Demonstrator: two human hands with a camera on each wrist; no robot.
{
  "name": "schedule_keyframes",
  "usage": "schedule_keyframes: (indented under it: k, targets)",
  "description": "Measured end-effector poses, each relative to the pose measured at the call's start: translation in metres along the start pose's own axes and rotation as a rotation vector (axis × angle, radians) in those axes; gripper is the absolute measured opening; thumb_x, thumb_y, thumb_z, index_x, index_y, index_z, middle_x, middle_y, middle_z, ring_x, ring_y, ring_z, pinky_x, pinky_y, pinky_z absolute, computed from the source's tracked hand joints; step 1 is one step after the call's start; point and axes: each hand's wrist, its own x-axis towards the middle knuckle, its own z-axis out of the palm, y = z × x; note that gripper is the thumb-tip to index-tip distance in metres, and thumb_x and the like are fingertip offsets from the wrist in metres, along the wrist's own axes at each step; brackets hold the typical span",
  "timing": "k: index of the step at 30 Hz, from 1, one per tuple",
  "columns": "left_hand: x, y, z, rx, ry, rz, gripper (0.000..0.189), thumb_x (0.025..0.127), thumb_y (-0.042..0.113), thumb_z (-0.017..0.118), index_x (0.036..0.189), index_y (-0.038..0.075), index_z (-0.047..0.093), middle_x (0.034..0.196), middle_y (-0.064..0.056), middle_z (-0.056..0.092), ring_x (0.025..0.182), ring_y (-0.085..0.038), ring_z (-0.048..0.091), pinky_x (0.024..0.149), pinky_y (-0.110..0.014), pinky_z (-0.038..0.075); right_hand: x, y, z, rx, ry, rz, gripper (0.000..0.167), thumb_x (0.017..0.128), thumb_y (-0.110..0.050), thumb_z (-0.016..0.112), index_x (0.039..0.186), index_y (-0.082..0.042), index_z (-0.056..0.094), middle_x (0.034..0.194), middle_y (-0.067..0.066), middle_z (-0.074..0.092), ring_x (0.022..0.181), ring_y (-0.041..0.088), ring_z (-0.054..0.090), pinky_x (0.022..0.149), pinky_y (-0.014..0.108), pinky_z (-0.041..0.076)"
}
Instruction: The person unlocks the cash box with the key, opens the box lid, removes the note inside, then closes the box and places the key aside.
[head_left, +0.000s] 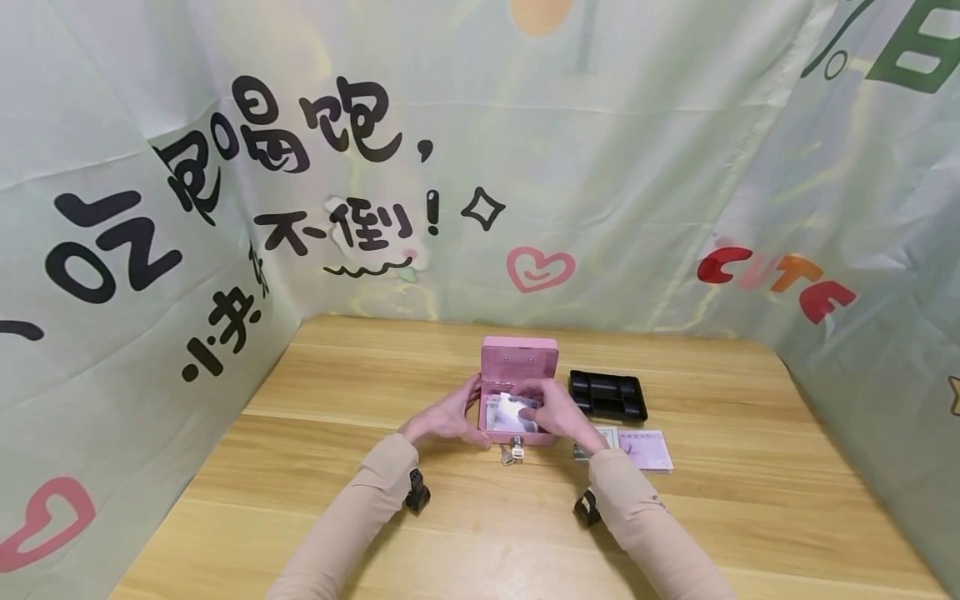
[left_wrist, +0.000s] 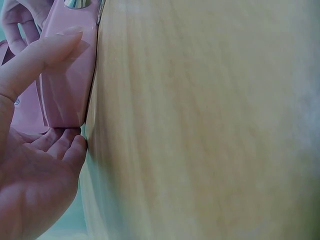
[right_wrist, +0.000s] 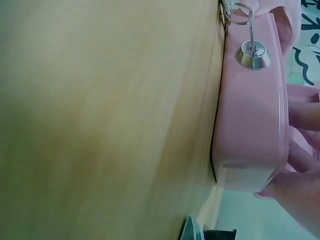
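in the head view, the pink cash box [head_left: 501,437] sits mid-bench [head_left: 450,533] with its lid [head_left: 519,364] standing up on the far side; the left hand [head_left: 447,414] spans its left end, while the right hand [head_left: 553,408] reaches in from the right, fingers bent over a pale paper [head_left: 512,410] inside. i cannot tell whether they pinch it. a black tray [head_left: 607,397] lies to the right of the box, with a purple note [head_left: 649,450] and a grey-green note [head_left: 611,434] nearer, by the right forearm. i read the step as handling papers in the box, though whether they are going in or out cannot be told. the left wrist view shows the thumb [left_wrist: 45,57] across the box's near face and the fingers against its left end, a grip that seems to steady it. in the right wrist view, a key [right_wrist: 252,37] with a ring [right_wrist: 240,23] sits in the lock [right_wrist: 254,56] on the near face; the right hand's fingers go over the rim, tips hidden. the next move probably calls for controlling the paper below the rim, without creasing it, while the left hand's hold keeps the box from sliding.
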Motion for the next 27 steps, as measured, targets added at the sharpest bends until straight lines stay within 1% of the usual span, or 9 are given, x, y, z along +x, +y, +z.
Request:
schedule_keyframes:
  k: [3,7,9,11,14,18,22,24,27]
  targets:
    - [0.001,0.000,0.000,-0.009,0.001,0.009,0.125,0.069,0.005,0.088,0.160,0.000,0.003,0.166,-0.023,0.022,0.153,-0.039,0.026,0.129,-0.053,0.021,-0.001,-0.002,0.000,-0.021,0.023,0.007,0.035,0.082,0.007,0.071,0.116,-0.005,0.071,0.116,0.016,0.074,0.108,0.032,0.069,0.098,0.049,0.058]
    - [0.002,-0.002,0.000,-0.030,0.000,0.038,0.124,0.068,0.003,0.088,0.160,-0.001,0.004,0.165,-0.023,0.024,0.153,-0.040,0.027,0.129,-0.054,0.021,-0.002,-0.004,0.001,-0.036,0.047,0.014,0.034,0.083,0.006,0.071,0.115,-0.007,0.073,0.119,0.015,0.073,0.110,0.033,0.069,0.095,0.047,0.060]
    - [0.002,-0.001,-0.001,-0.031,-0.005,0.043,0.124,0.069,0.003,0.088,0.160,0.000,0.004,0.165,-0.023,0.025,0.153,-0.040,0.027,0.129,-0.053,0.021,-0.003,-0.004,0.001,-0.049,0.052,-0.004,0.033,0.083,0.006,0.071,0.113,-0.007,0.073,0.118,0.015,0.074,0.104,0.029,0.070,0.087,0.039,0.062]
    - [0.002,-0.001,-0.001,-0.034,-0.005,0.046,0.124,0.069,0.003,0.088,0.160,-0.001,0.004,0.165,-0.023,0.024,0.153,-0.041,0.027,0.129,-0.054,0.021,-0.004,-0.004,0.000,-0.070,0.060,-0.030,0.032,0.082,0.006,0.071,0.112,-0.007,0.074,0.118,0.015,0.074,0.097,0.025,0.069,0.080,0.034,0.061]
    - [0.002,-0.001,-0.001,-0.026,-0.004,0.046,0.123,0.069,0.003,0.088,0.160,0.000,0.005,0.165,-0.024,0.024,0.153,-0.041,0.026,0.129,-0.055,0.021,-0.005,-0.002,-0.003,-0.090,0.071,-0.073,0.032,0.081,0.007,0.071,0.110,-0.006,0.075,0.116,0.016,0.075,0.092,0.023,0.069,0.077,0.033,0.061]
    - [0.002,-0.002,0.000,-0.031,-0.007,0.056,0.123,0.069,0.002,0.087,0.160,0.001,0.005,0.165,-0.023,0.023,0.153,-0.040,0.026,0.129,-0.054,0.020,-0.008,0.001,-0.005,-0.074,0.073,-0.086,0.033,0.081,0.008,0.070,0.111,-0.005,0.075,0.117,0.018,0.074,0.102,0.033,0.071,0.088,0.045,0.062]
    - [0.002,-0.003,0.000,-0.039,-0.013,0.062,0.123,0.069,0.002,0.087,0.160,0.002,0.005,0.165,-0.022,0.023,0.154,-0.039,0.025,0.129,-0.053,0.020,-0.011,0.003,-0.007,-0.061,0.100,-0.078,0.033,0.082,0.008,0.070,0.113,-0.004,0.074,0.119,0.018,0.073,0.111,0.037,0.070,0.097,0.050,0.059]
    - [0.001,-0.002,0.000,-0.037,-0.009,0.060,0.123,0.069,0.003,0.087,0.160,0.001,0.005,0.165,-0.023,0.023,0.153,-0.040,0.026,0.129,-0.053,0.020,-0.012,0.004,-0.008,-0.045,0.128,-0.071,0.034,0.081,0.007,0.071,0.113,-0.003,0.074,0.119,0.019,0.073,0.111,0.037,0.070,0.097,0.049,0.059]
    - [0.000,-0.001,0.000,-0.035,-0.009,0.046,0.123,0.070,0.004,0.087,0.160,0.000,0.003,0.166,-0.023,0.022,0.154,-0.040,0.025,0.129,-0.052,0.020,-0.014,0.005,-0.010,-0.004,0.169,-0.074,0.033,0.081,0.008,0.072,0.113,-0.001,0.073,0.117,0.021,0.073,0.106,0.037,0.072,0.092,0.045,0.062]
